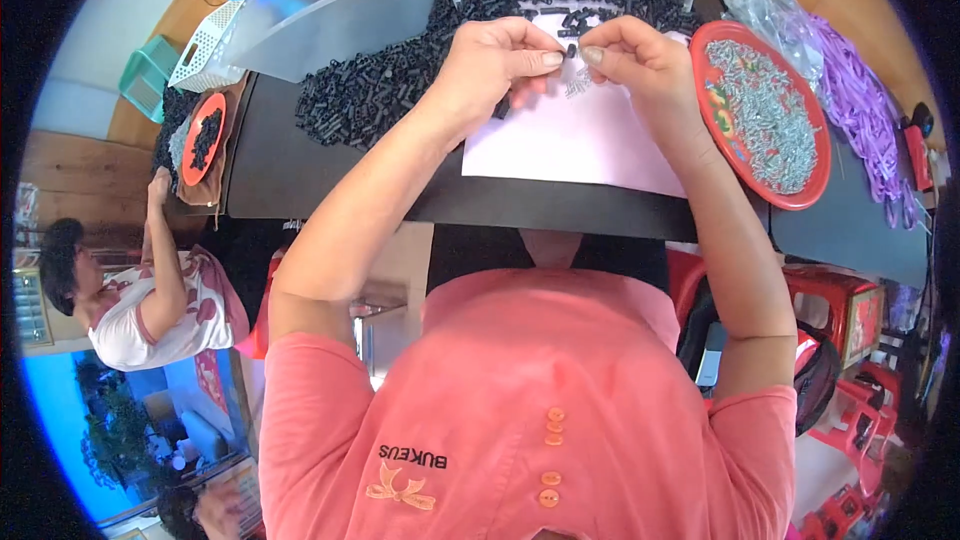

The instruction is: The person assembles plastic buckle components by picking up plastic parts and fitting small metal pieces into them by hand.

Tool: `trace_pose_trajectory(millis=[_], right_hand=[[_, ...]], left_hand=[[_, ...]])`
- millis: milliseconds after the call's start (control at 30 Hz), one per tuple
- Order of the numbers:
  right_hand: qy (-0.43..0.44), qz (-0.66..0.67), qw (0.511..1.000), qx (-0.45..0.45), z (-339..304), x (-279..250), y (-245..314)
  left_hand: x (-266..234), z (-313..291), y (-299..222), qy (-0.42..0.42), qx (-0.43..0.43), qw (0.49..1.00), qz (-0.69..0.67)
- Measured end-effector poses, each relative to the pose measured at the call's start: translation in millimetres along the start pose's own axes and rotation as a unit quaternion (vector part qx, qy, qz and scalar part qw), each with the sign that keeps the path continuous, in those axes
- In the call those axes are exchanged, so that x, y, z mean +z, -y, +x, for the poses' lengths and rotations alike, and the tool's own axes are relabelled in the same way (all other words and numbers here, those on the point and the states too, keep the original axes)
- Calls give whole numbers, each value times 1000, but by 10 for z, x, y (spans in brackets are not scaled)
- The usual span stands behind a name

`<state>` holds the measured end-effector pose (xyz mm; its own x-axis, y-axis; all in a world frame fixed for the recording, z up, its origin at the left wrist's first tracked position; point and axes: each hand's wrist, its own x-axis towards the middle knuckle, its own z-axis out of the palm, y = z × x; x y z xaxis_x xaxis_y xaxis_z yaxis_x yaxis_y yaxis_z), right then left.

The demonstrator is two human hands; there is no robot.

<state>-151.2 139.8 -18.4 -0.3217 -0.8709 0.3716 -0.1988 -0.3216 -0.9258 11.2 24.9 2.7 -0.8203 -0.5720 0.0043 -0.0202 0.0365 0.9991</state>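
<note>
Over a white sheet (560, 155) on the dark table, my two hands meet. My left hand (490, 62) pinches a small black plastic piece (571, 51) between thumb and fingertips. My right hand (640, 62) is closed in a pinch just beside that piece; whatever it holds is hidden by the fingertips. Under the hands lie a few small silvery metal pieces (577, 86), and several loose black pieces (580, 20) are on the sheet just beyond. To the right stands a red round tray (822, 162) filled with small silvery metal pieces (765, 115).
A large heap of black plastic pieces (370, 95) spreads left and behind, spilling from clear plastic bins (330, 25). Purple strips (855, 105) and a clear plastic bag (770, 15) lie at the right. Another person (160, 290) works at the left by a small red tray (190, 168).
</note>
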Motion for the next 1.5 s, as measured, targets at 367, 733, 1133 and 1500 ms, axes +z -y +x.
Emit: trace_pose_trajectory(millis=[367, 733, 1133, 1500], right_hand=[[-41, -165, 982, -78, 268, 224, 242], [-54, -65, 996, -1, 405, 427, -5], [-32, -29, 999, -14, 406, 306, -64], [-18, -285, 940, -184, 393, 332, 36]], left_hand=[[7, 64, -83, -6, -1, 986, -169], [-155, 90, 71, -88, 25, 958, -272], [-82, 91, 79, -136, 62, 984, -100], [-85, 76, 83, -121, 82, 989, -8]])
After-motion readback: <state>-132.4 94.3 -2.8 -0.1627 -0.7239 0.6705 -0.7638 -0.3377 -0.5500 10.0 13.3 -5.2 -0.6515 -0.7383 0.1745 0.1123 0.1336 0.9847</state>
